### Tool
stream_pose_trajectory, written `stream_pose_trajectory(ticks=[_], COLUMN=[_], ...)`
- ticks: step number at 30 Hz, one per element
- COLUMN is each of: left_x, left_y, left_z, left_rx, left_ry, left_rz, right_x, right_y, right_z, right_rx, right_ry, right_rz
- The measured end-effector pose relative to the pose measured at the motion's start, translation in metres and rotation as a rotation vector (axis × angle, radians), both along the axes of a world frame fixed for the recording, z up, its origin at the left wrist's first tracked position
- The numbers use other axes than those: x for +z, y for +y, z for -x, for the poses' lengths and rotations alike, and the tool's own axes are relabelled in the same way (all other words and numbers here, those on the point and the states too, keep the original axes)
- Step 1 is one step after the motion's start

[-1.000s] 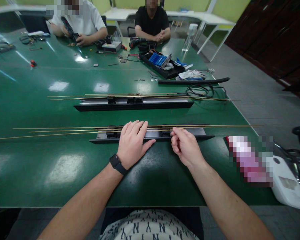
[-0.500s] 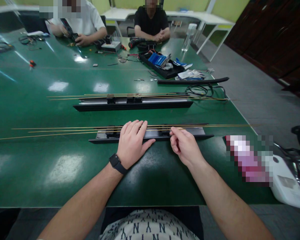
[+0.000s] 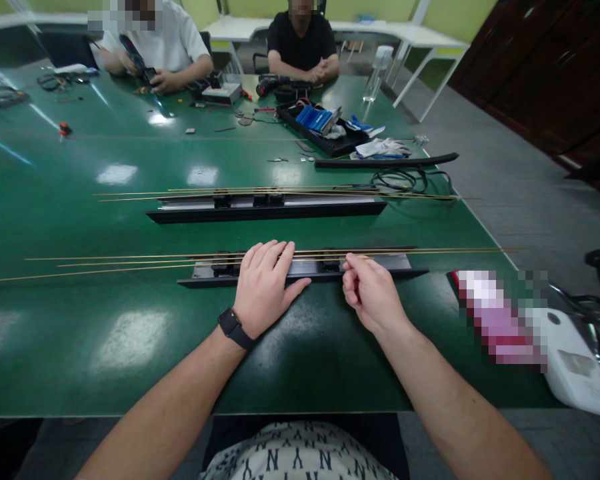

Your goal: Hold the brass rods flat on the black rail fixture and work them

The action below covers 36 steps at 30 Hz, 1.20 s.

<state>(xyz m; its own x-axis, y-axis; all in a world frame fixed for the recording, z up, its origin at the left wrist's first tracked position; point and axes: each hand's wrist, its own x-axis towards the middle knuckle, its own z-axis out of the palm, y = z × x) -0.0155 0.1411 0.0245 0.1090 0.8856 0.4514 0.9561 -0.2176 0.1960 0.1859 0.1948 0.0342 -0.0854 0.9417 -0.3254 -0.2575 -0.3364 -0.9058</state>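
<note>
A long black rail [image 3: 380, 267] with small black blocks lies across the green table [image 3: 105, 333] in front of me. Thin brass rods [image 3: 130, 262] run along it and stick out far to the left and right. My left hand [image 3: 263, 288] lies flat on the rail's middle, fingers stretched out and together, a black watch on the wrist. My right hand [image 3: 370, 291] is closed in a pinch on the end of one brass rod just right of the rail's middle.
A second black rail [image 3: 265, 211] with brass rods lies farther back. Beyond it are a black tray [image 3: 330, 143] with blue parts, a black cable [image 3: 410, 179], a clear bottle [image 3: 377, 75], and two seated people working. A white device [image 3: 575, 363] sits at the right edge.
Almost nothing differs. My right hand has shifted very slightly along the rod; my left hand stays flat on the rail.
</note>
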Motion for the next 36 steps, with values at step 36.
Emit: stream_pose_trajectory(ticks=[36], left_x=[0.0017], left_y=[0.0013], left_z=[-0.0005], left_rx=[-0.005], left_ry=[0.013], left_rz=[-0.008], right_x=[-0.0042], right_y=[0.0043], right_z=[-0.0006], right_rx=[0.018], right_ry=[-0.011], right_rz=[-0.016])
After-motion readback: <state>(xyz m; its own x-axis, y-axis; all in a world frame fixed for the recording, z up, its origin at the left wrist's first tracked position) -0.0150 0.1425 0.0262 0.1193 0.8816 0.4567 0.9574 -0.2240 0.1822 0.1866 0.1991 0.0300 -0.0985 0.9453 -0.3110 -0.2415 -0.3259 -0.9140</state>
